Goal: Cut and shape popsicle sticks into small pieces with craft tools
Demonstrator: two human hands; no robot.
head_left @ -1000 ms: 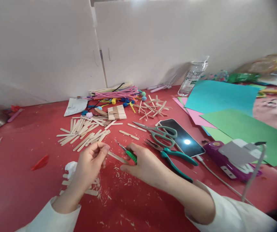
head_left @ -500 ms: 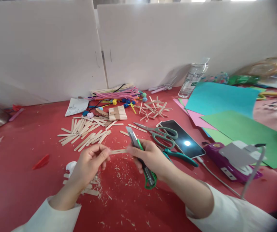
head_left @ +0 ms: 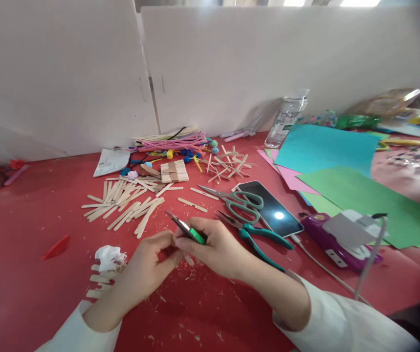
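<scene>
My right hand [head_left: 219,249] grips a green utility knife [head_left: 187,229], its blade pointing up and left. My left hand [head_left: 149,264] is pinched against the right one at the fingertips, holding a small wooden stick that my fingers mostly hide. Both hands hover low over the red table [head_left: 30,274], above scattered wood shavings [head_left: 191,281]. A pile of loose craft sticks [head_left: 125,203] lies just beyond my left hand.
Scissors [head_left: 239,199], teal pliers [head_left: 254,239] and a phone [head_left: 270,208] lie right of my hands. A purple glue gun [head_left: 342,234] with cord sits further right by coloured paper sheets [head_left: 342,161]. Pipe cleaners [head_left: 173,143], a stick panel [head_left: 173,171], a bottle [head_left: 281,122] and crumpled tissue [head_left: 109,256] are around.
My hands came together, the stick between them drawn into my fingers. The knife turned from blade-up with its handle hanging below my hand to lying low, pointing left.
</scene>
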